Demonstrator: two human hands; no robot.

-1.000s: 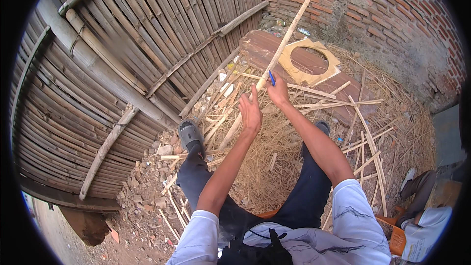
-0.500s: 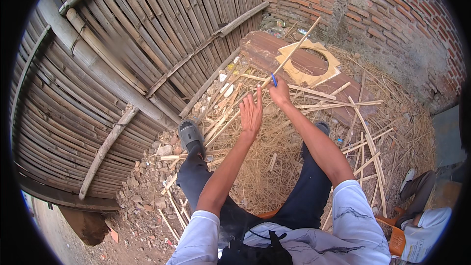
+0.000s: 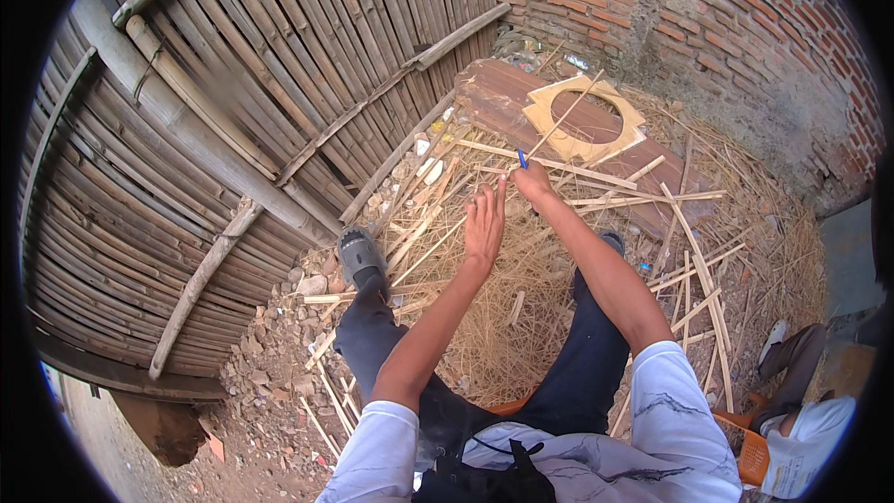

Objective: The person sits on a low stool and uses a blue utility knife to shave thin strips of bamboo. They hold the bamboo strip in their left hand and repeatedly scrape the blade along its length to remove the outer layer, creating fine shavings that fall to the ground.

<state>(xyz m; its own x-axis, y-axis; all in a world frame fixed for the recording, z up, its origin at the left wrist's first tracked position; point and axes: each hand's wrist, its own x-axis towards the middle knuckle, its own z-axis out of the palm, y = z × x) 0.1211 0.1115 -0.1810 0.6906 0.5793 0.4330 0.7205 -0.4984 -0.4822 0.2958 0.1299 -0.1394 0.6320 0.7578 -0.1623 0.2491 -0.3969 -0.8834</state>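
My left hand (image 3: 483, 228) is closed on a thin pale bamboo strip (image 3: 569, 118), its index finger stretched out along it. The strip runs slantwise from near my left foot, under both hands, to above the board at the back. My right hand (image 3: 534, 184), just to the right of the left fingertips, is closed round a slim blue tool (image 3: 522, 159). The tool's blue end sticks out above the fist and crosses the strip; its working part is hidden, so I cannot tell its exact kind.
A brown board (image 3: 494, 93) carries a yellowish jagged-edged panel (image 3: 541, 119) with a round hole. Cut bamboo strips (image 3: 712, 293) and shavings (image 3: 498, 335) litter the stony ground. A bamboo-slat wall (image 3: 307, 65) stands left, a brick wall (image 3: 726, 28) behind. Another person (image 3: 805, 438) sits at lower right.
The bamboo strip has slid toward me, its far end now lower in view. My left hand has shifted slightly right and nearer; the right hand with the blue tool has dropped a little.
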